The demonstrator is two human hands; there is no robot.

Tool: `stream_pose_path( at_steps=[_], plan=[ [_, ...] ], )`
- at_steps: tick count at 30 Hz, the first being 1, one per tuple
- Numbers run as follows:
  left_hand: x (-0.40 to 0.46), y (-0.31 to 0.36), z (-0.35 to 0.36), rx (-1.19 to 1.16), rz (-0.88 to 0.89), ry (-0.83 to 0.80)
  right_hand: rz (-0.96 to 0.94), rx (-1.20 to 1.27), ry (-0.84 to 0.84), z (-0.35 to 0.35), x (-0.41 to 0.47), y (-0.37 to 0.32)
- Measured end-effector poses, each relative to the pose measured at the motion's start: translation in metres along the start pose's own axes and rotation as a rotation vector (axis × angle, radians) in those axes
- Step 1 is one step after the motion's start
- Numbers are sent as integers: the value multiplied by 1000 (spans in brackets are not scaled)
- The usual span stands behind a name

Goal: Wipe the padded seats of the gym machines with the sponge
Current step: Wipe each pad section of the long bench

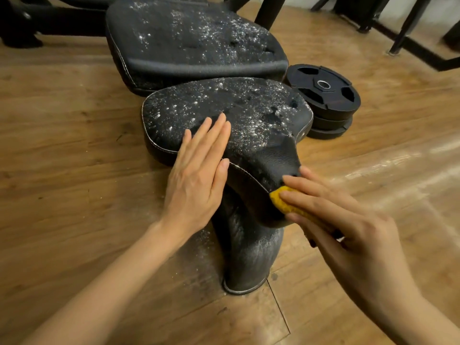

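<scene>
A black padded seat [249, 113] speckled with white dust fills the middle of the view, narrowing to a nose at the near end. My left hand [196, 180] lies flat with straight fingers on the seat's near left edge. My right hand [348, 225] presses a yellow sponge [286, 202] against the seat's nose with straight fingers; most of the sponge is hidden under them. A strip near the nose looks clean and dark. Behind the seat, a second dusty black pad [194, 38] lies farther away.
Black weight plates [326, 93] are stacked on the wooden floor right of the seat. The seat's dusty black post [249, 257] goes down to the floor between my arms. Black machine frames [410, 38] stand at the far right and far left.
</scene>
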State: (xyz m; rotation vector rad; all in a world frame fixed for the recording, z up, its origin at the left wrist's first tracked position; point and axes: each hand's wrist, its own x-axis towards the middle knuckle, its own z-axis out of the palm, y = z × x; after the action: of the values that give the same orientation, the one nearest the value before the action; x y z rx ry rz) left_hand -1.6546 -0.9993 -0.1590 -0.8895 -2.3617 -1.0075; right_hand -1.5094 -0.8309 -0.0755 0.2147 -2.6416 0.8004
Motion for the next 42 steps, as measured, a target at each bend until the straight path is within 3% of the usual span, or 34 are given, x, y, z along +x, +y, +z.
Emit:
stream_pose_path(
  at_steps=[6,12,19,24,30,37,42],
  plan=[
    [1,0,-1,-7,9,1,-60,-191,-101,32,85,-5],
    [-1,-3,-2,10,40,-6,-63,-149,-76,5,13,-9],
    [0,-5,-3,0,49,-3,-167,-396,-169,43,69,-12],
    [-1,-5,-2,17,53,-8,-26,-105,-58,9,9,-11],
    [-1,-4,-3,13,44,-12,177,-19,-25,16,95,6],
    [-1,-2,-2,-16,32,-5,94,127,68,8,2,0],
    [-1,5,-4,-29,-19,-18,260,263,76,11,79,26]
  ],
)
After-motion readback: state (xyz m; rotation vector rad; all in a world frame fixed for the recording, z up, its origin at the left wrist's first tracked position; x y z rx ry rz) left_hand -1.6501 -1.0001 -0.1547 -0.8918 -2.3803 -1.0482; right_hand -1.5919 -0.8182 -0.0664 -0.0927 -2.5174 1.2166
